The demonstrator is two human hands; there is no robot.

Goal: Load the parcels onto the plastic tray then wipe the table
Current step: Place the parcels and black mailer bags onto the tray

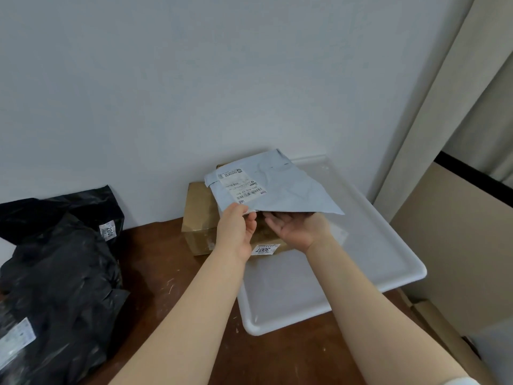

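A grey mailer parcel (273, 184) with white barcode labels hangs above the cardboard box (198, 218) and the white plastic tray (369, 240). My left hand (236, 229) pinches the mailer's near left corner between thumb and fingers. Palm up, my right hand (298, 226) lies under the mailer's near edge with straight fingers, supporting it from below. The box carries a "3007" label and sits partly over the tray's far left corner. Two black bag parcels (58, 262) lie on the brown table (172, 295) at the left.
A white wall stands right behind the table. At the right a beige curtain (433, 107) hangs, with flat cardboard (449, 337) leaning beyond the tray's right edge. The tray's near half shows bare plastic.
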